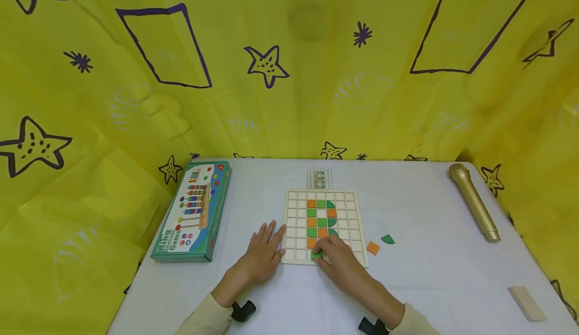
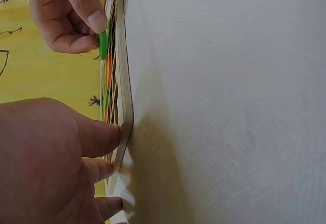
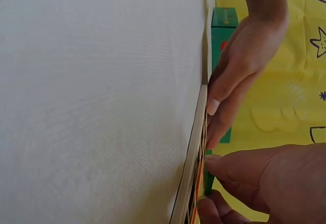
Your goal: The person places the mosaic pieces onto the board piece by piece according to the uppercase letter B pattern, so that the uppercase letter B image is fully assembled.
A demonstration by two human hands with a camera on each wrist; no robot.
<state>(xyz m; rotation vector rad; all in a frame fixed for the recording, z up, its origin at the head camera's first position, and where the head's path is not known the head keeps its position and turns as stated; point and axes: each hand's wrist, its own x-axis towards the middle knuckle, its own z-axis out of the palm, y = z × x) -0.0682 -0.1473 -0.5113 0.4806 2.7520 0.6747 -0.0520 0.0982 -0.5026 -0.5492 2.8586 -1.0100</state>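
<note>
A wooden grid board point(image 1: 353, 219) lies on the white table, with several orange and green square tiles and dark green rounded pieces set in its middle columns. My right hand point(image 1: 340, 264) pinches a light green tile point(image 1: 316, 255) between thumb and fingers, low over the board's front rows. In the left wrist view the same green tile point(image 2: 103, 45) is held upright, edge near the board. My left hand point(image 1: 264, 254) lies with fingers spread, its thumb and fingertips touching the board's left edge. To the right of the board rest an orange square tile point(image 1: 373, 247) and a dark green quarter-round piece point(image 1: 387, 239).
A small pattern card point(image 1: 319, 176) lies just behind the board. The green game box point(image 1: 192, 212) is at the left. Over at the right are a gold microphone-like cylinder point(image 1: 474, 202) and a pale wooden block point(image 1: 526, 303). A yellow patterned curtain point(image 1: 307, 114) hangs behind the table.
</note>
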